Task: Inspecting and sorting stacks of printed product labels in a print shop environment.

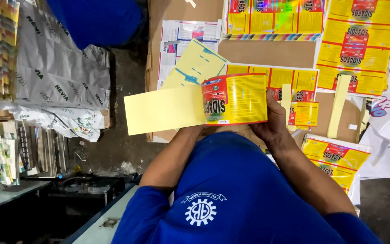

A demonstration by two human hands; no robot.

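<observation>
Head view. A person in a blue shirt (244,190) looks down on a roll of yellow-and-red labels (234,99) held just above the chest, near the middle of the frame. The right hand (274,122) sits at the roll's 4 o'clock, its fingers closed round the right end of the roll with the thumb on the printed face. The left hand is hidden behind the roll; only the left forearm (172,156) shows, rising from 7 o'clock, so the state of its grip cannot be told.

A pale yellow backing strip (161,110) runs out flat from the roll toward 9 o'clock, bare of labels along its visible length. A second pale yellow strip (195,65), marked with blue streaks, lies at the roll's 11 o'clock.

As a judgement, the work is partway along: one stretch of strip is unwound and stripped, while the roll remains thick with labels.

A brown cardboard sheet (258,53) lies beyond the roll at 12 o'clock. Flat sheets of yellow labels (362,45) cover it at 1 to 2 o'clock, and a further stack of them (335,156) lies at 4 o'clock. Grey printed wrappers (55,77) are heaped at 9 to 10 o'clock.
</observation>
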